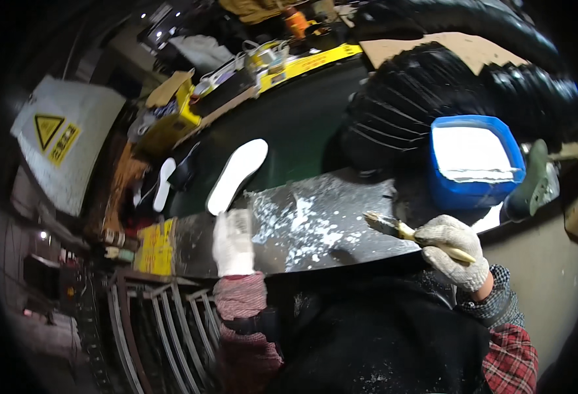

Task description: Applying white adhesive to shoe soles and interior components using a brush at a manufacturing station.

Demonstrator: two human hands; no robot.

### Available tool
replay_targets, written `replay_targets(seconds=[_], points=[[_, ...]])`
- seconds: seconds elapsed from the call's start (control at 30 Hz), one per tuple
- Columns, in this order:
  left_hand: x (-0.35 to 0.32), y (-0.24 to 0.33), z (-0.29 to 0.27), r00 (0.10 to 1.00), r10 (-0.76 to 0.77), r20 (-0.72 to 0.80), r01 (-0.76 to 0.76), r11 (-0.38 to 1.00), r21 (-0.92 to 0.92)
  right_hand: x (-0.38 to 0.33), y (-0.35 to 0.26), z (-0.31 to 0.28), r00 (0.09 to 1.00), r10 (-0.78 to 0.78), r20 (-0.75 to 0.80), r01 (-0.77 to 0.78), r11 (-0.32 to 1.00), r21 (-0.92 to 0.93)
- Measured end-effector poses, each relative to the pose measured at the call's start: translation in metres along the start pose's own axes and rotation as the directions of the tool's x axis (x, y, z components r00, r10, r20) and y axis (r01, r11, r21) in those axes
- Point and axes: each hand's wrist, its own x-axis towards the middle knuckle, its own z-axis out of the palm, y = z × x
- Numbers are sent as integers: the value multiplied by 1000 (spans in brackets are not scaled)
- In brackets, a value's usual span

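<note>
Your right hand (451, 248), in a white knit glove, is clenched around the pale wooden handle of a brush (407, 232). The brush points up and to your left, its bristles dark, matted and tipped with whitish paste, hovering just over the near edge of a metal work plate (328, 223). That plate is grey and heavily splattered with white flecks.

Your left hand (234, 241), also gloved in white, reaches forward with fingers stretched flat, its fingertips touching or just short of a white shoe sole (239, 174); you cannot tell whether it grips anything. The sole is long, smooth and rounded at both ends, lying on a dark green conveyor belt (302, 125) beyond the plate.

To the right of the plate stands a blue tub (479, 190) filled with white paste.
</note>
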Motion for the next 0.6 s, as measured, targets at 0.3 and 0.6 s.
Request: replay_targets(seconds=[0.3,0.6], points=[[-4,-137,213,791,-599,126,549,785,287,-36,-30,-44,979,-12,-203,-2,998,-68],[-37,-78,211,972,-143,184,32,865,501,-51,-27,-87,852,91,-515,-82,996,40]])
